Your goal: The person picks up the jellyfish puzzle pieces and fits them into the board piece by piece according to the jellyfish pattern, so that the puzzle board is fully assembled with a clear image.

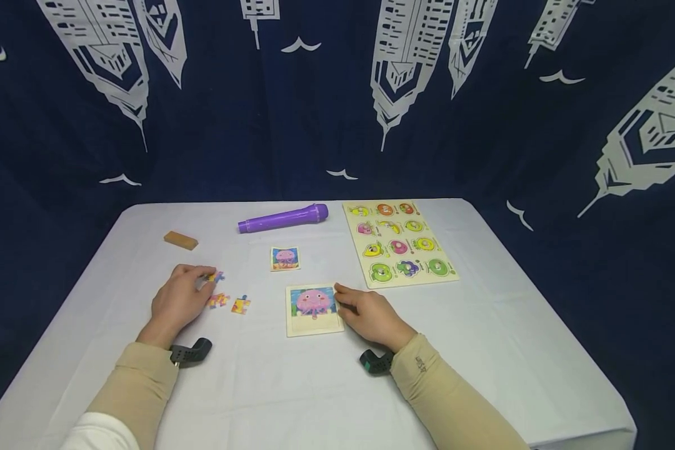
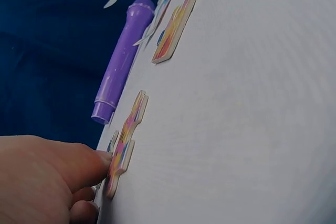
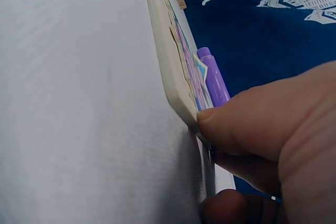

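Observation:
A square wooden puzzle board (image 1: 315, 327) lies on the table, a pink jellyfish picture filling its upper part and bare wood showing below. My right hand (image 1: 371, 314) grips its right edge; the right wrist view shows the thumb (image 3: 218, 124) against the board's corner. Farther left, my left hand (image 1: 180, 299) pinches a small blue and yellow puzzle piece (image 1: 220, 275) between thumb and fingers, partly hidden by them. Two other jigsaw pieces, a pink-yellow one (image 1: 219, 300) and a yellow one (image 1: 240, 305), lie close to that hand.
A small jellyfish picture card (image 1: 285, 258) lies behind the board. Beyond it is a purple toy microphone (image 1: 284, 219). A fruit puzzle board (image 1: 402, 244) lies at the back right, a brown wooden block (image 1: 180, 240) at the back left. A dark blue printed curtain (image 1: 270, 125) hangs behind the table.

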### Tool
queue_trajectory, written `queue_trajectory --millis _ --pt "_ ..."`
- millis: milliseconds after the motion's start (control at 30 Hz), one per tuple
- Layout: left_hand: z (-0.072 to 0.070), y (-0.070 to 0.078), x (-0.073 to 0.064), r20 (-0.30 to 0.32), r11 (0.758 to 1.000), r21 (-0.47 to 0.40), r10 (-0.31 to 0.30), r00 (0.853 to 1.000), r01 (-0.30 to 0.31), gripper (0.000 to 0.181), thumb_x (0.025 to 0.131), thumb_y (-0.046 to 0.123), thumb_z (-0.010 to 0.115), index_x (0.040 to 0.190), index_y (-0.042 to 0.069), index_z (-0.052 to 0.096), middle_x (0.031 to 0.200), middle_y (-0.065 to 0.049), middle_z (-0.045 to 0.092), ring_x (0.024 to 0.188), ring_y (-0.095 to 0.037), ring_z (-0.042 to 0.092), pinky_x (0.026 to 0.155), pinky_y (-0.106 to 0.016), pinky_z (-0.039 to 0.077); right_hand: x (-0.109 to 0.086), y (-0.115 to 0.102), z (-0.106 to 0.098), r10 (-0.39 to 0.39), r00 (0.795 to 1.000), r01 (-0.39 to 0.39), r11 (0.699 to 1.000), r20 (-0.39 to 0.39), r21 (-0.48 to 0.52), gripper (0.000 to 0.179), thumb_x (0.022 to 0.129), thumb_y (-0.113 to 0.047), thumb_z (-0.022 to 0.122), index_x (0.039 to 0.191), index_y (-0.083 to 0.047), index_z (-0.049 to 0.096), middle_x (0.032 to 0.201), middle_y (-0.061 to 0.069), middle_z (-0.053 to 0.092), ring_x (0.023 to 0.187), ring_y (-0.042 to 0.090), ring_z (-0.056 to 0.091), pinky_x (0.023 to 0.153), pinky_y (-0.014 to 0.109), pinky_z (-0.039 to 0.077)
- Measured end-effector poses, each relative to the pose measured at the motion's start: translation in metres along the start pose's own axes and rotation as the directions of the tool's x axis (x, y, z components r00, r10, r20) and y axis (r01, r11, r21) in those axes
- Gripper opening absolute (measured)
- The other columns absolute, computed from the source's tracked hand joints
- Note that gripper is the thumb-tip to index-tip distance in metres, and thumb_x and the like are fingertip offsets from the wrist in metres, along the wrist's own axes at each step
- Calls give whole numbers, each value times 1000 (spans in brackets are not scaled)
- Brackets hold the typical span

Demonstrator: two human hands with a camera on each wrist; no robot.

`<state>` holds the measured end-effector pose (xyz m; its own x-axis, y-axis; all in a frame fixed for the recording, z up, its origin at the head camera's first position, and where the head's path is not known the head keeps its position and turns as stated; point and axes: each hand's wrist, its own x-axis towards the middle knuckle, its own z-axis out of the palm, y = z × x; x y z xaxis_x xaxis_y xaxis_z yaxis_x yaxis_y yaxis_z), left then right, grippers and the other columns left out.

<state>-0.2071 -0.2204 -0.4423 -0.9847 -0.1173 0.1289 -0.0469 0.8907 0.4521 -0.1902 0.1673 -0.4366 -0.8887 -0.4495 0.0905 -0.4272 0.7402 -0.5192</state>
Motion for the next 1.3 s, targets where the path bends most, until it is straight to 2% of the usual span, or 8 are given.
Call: queue_trajectory --millis 167,300,433,533,733,900,1067,1300 --pt "-2 0 1 27 1000 17 18 999 -19 53 101 28 62 149 7 53 137 -26 49 101 -42 62 69 -44 48 0 -1 0 -4 1000 4 1000 -5 0 40 100 -20 66 138 -6 65 153 1 54 140 25 52 114 44 42" --pt "-2 0 0 26 1000 22 11 1000 -11 44 101 27 63 141 10 61 136 -25 50 104 -42 63 71 -45 48 1 -1 0 1 1000 -1 1000 -1 -1 40 101 -20 66 138 -7 64 153 1 53 140 24 52 114 44 42" --pt "0 -2 1 4 1000 14 -6 1000 6 48 100 26 64 143 8 58 135 -27 52 105 -43 63 71 -47 50 0 -1 1 1 1000 -1 1000 1 3 40 100 -20 66 138 -7 64 153 1 53 140 25 52 114 44 42" --pt "0 -1 1 17 1000 26 -7 1000 6 51 99 26 65 145 5 56 135 -28 51 103 -43 63 70 -45 49 0 -1 1 -3 1000 3 1000 -2 0 40 100 -20 67 138 -7 65 153 1 54 140 25 52 114 45 42" --pt "0 -1 0 19 1000 21 -16 1000 16 46 99 30 67 138 7 62 134 -27 52 100 -41 63 70 -44 48 0 -2 1 0 1000 0 1000 -1 1 40 100 -20 67 138 -7 65 153 1 54 140 25 52 114 45 42" --pt "-2 -2 0 -21 999 -33 -37 999 36 46 94 32 72 130 5 62 127 -24 59 101 -39 62 73 -45 47 -1 -3 1 12 1000 -12 1000 2 2 40 100 -21 66 139 -7 64 154 0 53 140 24 52 114 44 42" --pt "-3 -3 0 -55 990 -125 -79 995 71 42 91 31 76 123 8 60 115 -18 69 95 -34 64 68 -37 42 -1 -3 1 11 1000 -11 1000 -3 -2 41 100 -21 67 139 -7 64 154 0 53 140 24 52 114 44 42" --pt "1 -4 -1 -111 969 -222 -133 985 106 28 94 33 72 110 11 63 101 -13 72 83 -27 62 63 -33 37 -1 -3 1 6 1000 -6 1000 -10 -8 41 100 -20 67 138 -7 64 153 1 53 140 24 52 114 44 42"
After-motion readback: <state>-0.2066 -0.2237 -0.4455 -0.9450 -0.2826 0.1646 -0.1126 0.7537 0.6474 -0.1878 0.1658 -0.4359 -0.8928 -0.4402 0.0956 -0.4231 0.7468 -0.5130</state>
